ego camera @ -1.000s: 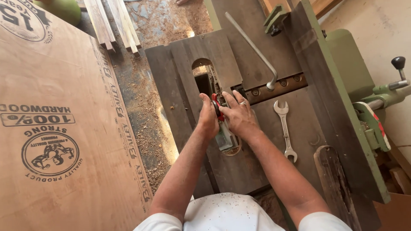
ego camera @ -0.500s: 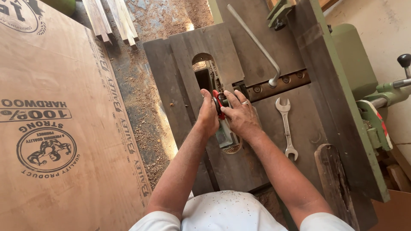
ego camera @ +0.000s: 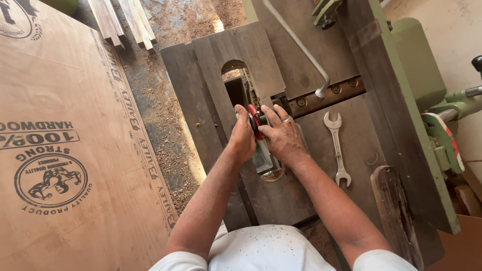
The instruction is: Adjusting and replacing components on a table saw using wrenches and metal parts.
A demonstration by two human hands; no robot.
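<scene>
Machine table: in front of you, a dark metal table (ego camera: 321, 185) with a long slot (ego camera: 236, 83) running from far to near.
On it, right: an open-ended spanner (ego camera: 337, 148), lying flat.
Near right: a worn wooden piece (ego camera: 394, 211).
Floor, left: a plywood sheet (ego camera: 60, 150) and scattered sawdust (ego camera: 168, 125).

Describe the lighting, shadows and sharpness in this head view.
Head view: warm daylight, bright patch on the sawdust-strewn floor; both hands sharp around a small red-and-black round part; the double-ended steel spanner crisp; the grey machine table evenly lit, no glare.
</scene>
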